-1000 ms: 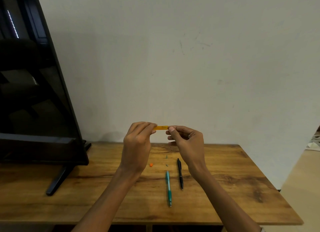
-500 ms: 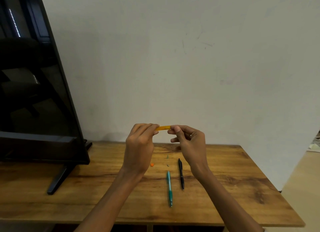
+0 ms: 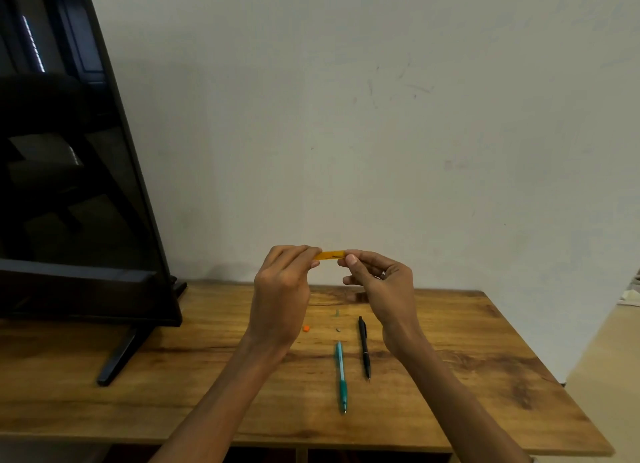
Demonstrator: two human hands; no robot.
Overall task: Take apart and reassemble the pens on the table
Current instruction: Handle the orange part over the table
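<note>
Both hands are raised above the table (image 3: 485, 376), pinching one orange pen (image 3: 333, 254) level between them: the left hand (image 3: 282, 289) grips its left end, the right hand (image 3: 381, 282) its right end. Below them on the wood lie a teal pen (image 3: 341, 376), a black pen (image 3: 364, 346) just beside it, and a small orange piece (image 3: 305, 328).

Legible text: none. Orange pen barrel (image 3: 331, 255): a dark printed mark (too small to read). Teal pen (image 3: 341, 376), black pen (image 3: 364, 347): no readable lettering or brand.
</note>
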